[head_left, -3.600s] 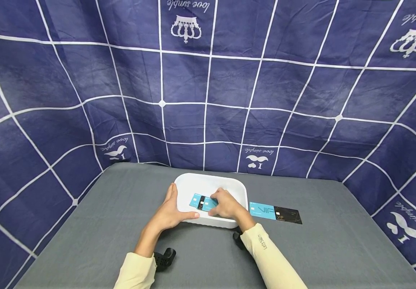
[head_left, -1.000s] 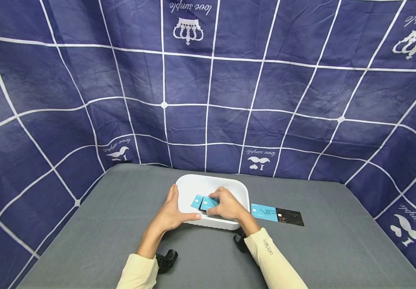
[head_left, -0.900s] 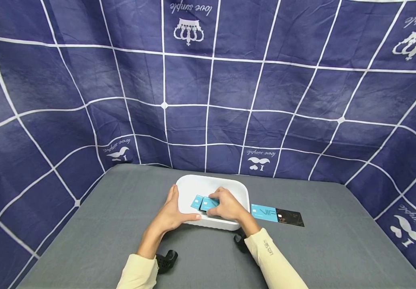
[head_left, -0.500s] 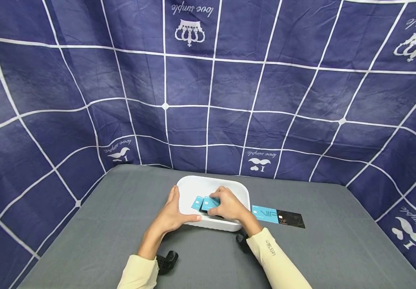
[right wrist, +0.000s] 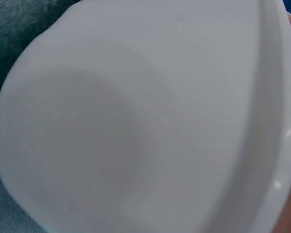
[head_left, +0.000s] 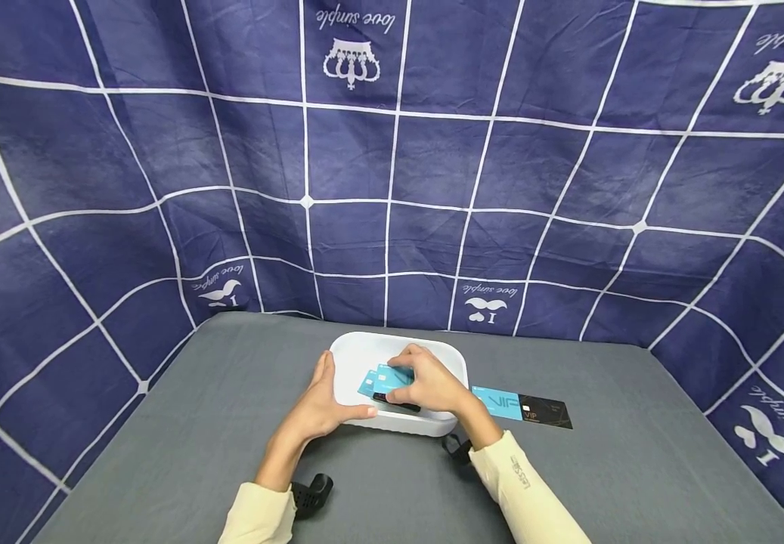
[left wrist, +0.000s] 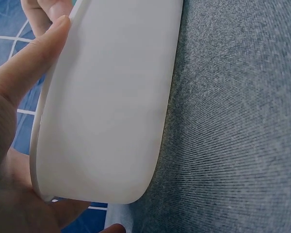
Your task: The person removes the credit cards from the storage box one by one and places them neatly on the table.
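A white tray (head_left: 401,423) stands on the grey table. My left hand (head_left: 317,400) grips its left end, thumb along the near rim and fingers at the side; the left wrist view shows the thumb (left wrist: 36,56) against the tray wall (left wrist: 106,97). Inside the tray, my right hand (head_left: 427,381) pinches a light blue card (head_left: 386,372) between thumb and fingers, its far edge raised. A second blue card (head_left: 367,383) lies partly under it, to the left. A black strip, seemingly a black card (head_left: 405,406), shows below the thumb. The right wrist view holds mostly tray wall (right wrist: 160,121).
Right of the tray, a blue VIP card (head_left: 500,403) and a black VIP card (head_left: 546,412) lie end to end on the table (head_left: 392,491). A blue cloth (head_left: 432,166) with white grid lines hangs behind and at both sides.
The black card in the tray got covered by the blue one earlier. Now the right hand has lifted and tilted the pinched blue card, baring black beneath. The left hand stays on the tray.
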Available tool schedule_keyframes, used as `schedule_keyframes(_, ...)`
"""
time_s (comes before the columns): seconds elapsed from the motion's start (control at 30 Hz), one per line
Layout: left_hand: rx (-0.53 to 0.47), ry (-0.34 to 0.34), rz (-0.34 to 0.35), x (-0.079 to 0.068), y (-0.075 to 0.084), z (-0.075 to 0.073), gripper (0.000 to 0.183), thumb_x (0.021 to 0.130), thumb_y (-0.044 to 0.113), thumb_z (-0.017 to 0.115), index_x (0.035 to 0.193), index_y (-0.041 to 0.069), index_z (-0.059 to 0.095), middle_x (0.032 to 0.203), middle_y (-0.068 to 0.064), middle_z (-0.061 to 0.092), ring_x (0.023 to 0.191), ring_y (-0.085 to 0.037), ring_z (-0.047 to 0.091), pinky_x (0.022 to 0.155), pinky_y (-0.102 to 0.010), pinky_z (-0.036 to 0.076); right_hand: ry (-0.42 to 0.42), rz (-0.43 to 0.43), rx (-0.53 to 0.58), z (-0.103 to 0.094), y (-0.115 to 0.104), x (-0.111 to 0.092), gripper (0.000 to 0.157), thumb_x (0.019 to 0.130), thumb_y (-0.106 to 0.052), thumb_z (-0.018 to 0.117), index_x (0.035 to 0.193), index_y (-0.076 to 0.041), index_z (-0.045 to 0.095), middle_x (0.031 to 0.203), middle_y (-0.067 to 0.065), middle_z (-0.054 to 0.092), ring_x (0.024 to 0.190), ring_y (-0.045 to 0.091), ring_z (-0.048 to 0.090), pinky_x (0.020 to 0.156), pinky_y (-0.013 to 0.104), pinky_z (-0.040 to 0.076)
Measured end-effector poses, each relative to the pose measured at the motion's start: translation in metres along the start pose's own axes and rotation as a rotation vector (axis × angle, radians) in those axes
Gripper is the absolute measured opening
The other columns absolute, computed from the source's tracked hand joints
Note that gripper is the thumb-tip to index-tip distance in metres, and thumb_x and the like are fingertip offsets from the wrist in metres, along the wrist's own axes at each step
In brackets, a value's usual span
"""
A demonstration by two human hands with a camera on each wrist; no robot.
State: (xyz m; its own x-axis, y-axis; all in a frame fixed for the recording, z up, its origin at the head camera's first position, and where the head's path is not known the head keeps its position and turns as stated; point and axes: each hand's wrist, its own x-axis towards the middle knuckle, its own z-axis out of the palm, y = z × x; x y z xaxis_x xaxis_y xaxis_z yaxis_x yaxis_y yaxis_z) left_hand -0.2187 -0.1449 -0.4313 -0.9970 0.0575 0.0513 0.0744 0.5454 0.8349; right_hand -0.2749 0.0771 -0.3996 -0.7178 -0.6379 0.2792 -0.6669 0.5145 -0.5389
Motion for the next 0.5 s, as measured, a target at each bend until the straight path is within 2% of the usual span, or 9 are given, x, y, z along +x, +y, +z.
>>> schedule_keyframes(0.07,0.000,0.004,0.000,0.000,-0.001,0.000,0.136,0.066,0.040,0.092,0.154,-0.008,-0.001,0.161,-0.025,-0.002,0.146,-0.041,0.010,0.114,-0.052,0.020,0.001,0.004,0.001,0.000,0.000,-0.003,0.051,0.072,-0.020,0.084,0.117,0.000,0.070,0.099,-0.001,0.058,0.092,0.014,0.053,0.082,0.030,0.044)
schedule_keyframes(0.3,-0.006,0.003,0.005,0.000,0.000,0.000,0.137,0.065,0.039,0.092,0.154,-0.009,-0.001,0.161,-0.026,-0.001,0.146,-0.041,0.010,0.114,-0.052,0.020,0.005,0.025,0.142,-0.011,0.005,-0.021,0.051,0.074,-0.019,0.084,0.118,0.001,0.069,0.101,0.001,0.059,0.092,0.015,0.054,0.082,0.031,0.044)
schedule_keyframes(0.5,-0.011,0.010,0.001,0.000,0.001,-0.001,0.136,0.065,0.036,0.092,0.153,-0.009,-0.001,0.161,-0.026,-0.001,0.146,-0.040,0.009,0.115,-0.051,0.018,0.031,0.028,0.143,-0.026,0.012,-0.037,0.052,0.075,-0.019,0.084,0.120,0.000,0.068,0.103,0.000,0.059,0.096,0.017,0.054,0.084,0.033,0.045)
